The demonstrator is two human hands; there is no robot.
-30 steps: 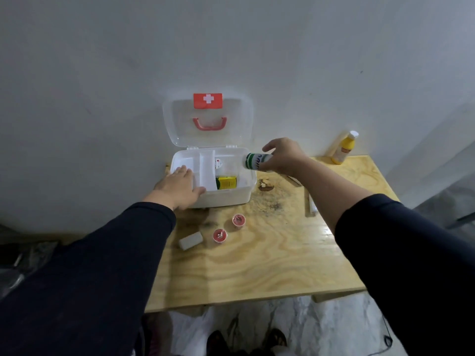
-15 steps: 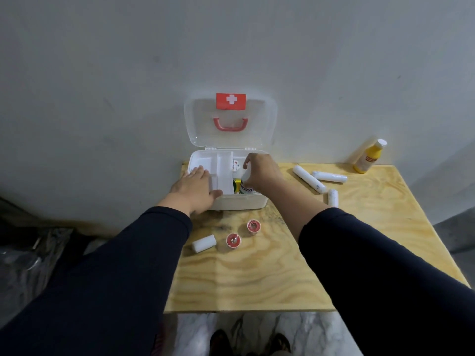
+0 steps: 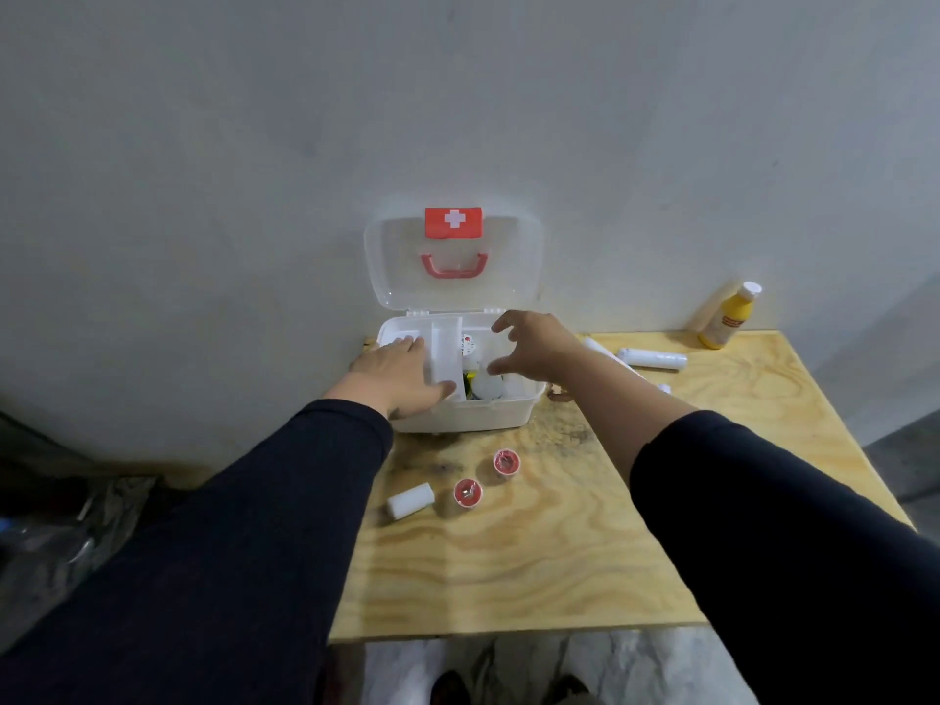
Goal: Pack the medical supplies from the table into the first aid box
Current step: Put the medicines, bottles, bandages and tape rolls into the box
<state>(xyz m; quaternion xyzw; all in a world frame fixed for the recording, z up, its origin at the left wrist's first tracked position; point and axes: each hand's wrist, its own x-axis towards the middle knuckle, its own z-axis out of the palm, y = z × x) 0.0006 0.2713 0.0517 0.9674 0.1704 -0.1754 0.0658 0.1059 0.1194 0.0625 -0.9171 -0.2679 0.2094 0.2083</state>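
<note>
The white first aid box (image 3: 488,417) stands open against the wall, its clear lid (image 3: 513,256) upright with a red cross label. My left hand (image 3: 402,374) lies flat on the box's left front rim and inner tray. My right hand (image 3: 534,348) hovers over the right compartment, fingers spread and empty. Below it in the box lies a white bottle (image 3: 486,386) beside something yellow. On the table in front lie a white gauze roll (image 3: 410,500) and two small red-capped pots (image 3: 468,493) (image 3: 506,462).
White rolled bandages (image 3: 652,358) lie right of the box, partly behind my right arm. A yellow bottle (image 3: 727,318) leans on the wall at the far right corner. The plywood table (image 3: 534,567) ends near my feet; clutter sits on the floor at left.
My right hand carried the green-and-white bottle into the box's right compartment, let it go, and has lifted out with fingers spread. The left hand stayed on the box.
</note>
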